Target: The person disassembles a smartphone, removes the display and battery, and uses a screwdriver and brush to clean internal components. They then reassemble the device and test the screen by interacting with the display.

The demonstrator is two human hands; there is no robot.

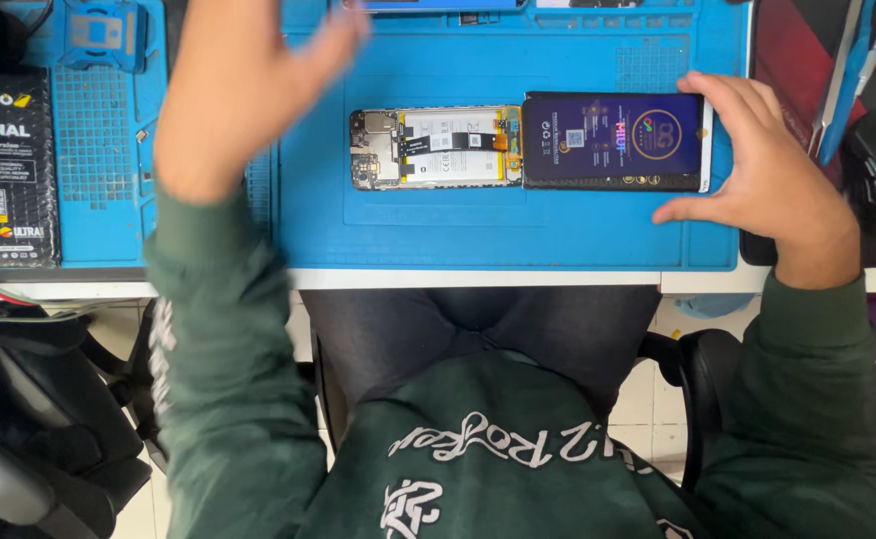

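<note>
Opened grey smartphone body (436, 148) and dark replacement screen panel (612, 141) lie end to end, long axes left–right, on the blue silicone mat surface (478, 235). Right hand (769, 185) grip pinches the panel's right end; left hand (243, 85), fingers spread, hovers blurred, holding nothing.

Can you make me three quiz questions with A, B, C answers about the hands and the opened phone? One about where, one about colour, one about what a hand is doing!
1. Where does the opened phone lie?
A. on the mat
B. on the floor
C. on the chair

2. What colour is the mat?
A. red
B. blue
C. yellow

3. What is the right hand doing?
A. resting in the lap
B. touching the dark screen panel
C. holding a cup

Answers:
1. A, it lies flat on the mat.
2. B, the mat is bright blue.
3. B, its fingers grip the panel's end; the left hand is raised, blurred, holding nothing.
</note>
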